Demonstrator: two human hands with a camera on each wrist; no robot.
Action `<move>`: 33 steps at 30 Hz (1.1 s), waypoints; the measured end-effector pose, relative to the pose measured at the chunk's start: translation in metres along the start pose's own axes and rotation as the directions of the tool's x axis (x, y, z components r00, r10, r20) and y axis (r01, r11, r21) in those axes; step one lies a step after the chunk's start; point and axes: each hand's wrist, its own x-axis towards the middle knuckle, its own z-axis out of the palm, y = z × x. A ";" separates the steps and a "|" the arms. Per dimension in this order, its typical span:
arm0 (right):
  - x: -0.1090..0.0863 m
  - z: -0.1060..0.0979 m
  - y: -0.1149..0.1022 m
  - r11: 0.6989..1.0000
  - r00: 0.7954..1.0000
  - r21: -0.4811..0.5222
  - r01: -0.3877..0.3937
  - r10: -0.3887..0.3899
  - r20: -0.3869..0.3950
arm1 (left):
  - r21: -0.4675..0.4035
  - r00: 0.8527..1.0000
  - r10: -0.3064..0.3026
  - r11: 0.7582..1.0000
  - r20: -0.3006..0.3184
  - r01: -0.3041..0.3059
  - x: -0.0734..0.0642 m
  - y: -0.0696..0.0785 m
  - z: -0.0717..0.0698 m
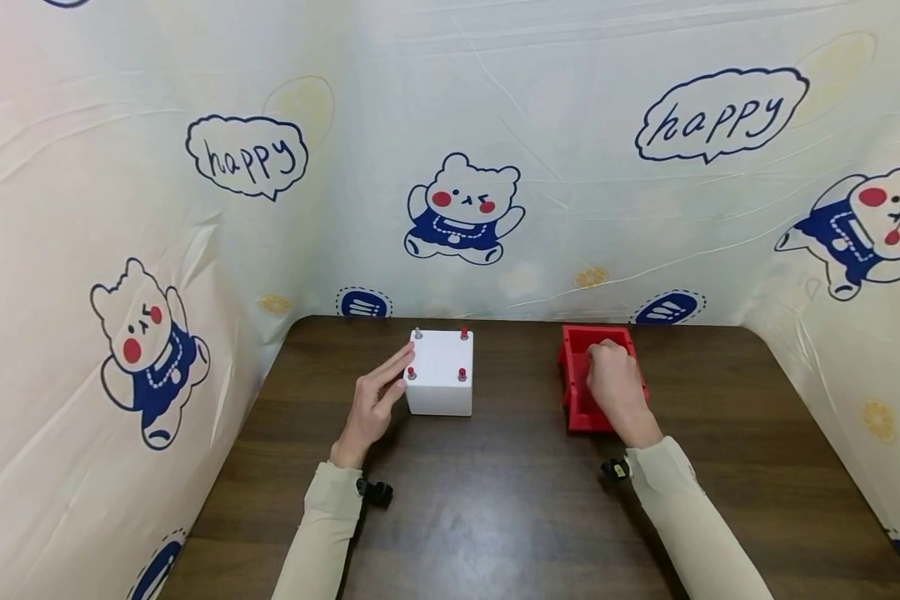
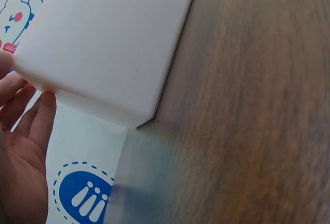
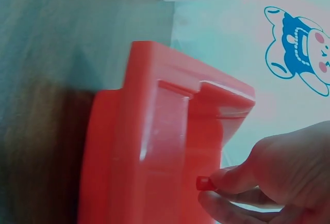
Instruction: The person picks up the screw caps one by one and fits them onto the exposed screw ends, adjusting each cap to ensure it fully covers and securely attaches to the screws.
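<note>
A white box stands on the table with short metal posts near its top corners. Red caps cover three of these posts, while the back left post shows bare metal. My left hand rests against the box's left side, fingers nearly straight. Over to the right, my right hand is down inside a red plastic bin. Between thumb and fingertips it pinches a small red cap, seen in the right wrist view. The hand hides much of the bin's inside in the head view.
Both things stand near the far edge of a dark wooden table, with a gap of bare wood between them. A pale printed cloth hangs behind and at both sides. Each wrist carries a small black camera.
</note>
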 end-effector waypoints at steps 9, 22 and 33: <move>0.002 -0.005 -0.006 0.992 0.998 0.116 0.042 -0.036 -0.053 | -0.001 1.000 -0.019 1.000 0.016 0.019 0.001 -0.001 -0.003; 0.001 -0.011 -0.017 0.984 0.994 0.171 0.054 -0.037 -0.101 | -0.001 1.000 -0.017 1.000 0.010 0.017 0.001 0.002 0.000; 0.000 -0.017 -0.030 0.973 0.988 0.218 0.076 -0.044 -0.148 | -0.009 1.000 -0.007 1.000 0.013 0.007 0.000 -0.001 -0.002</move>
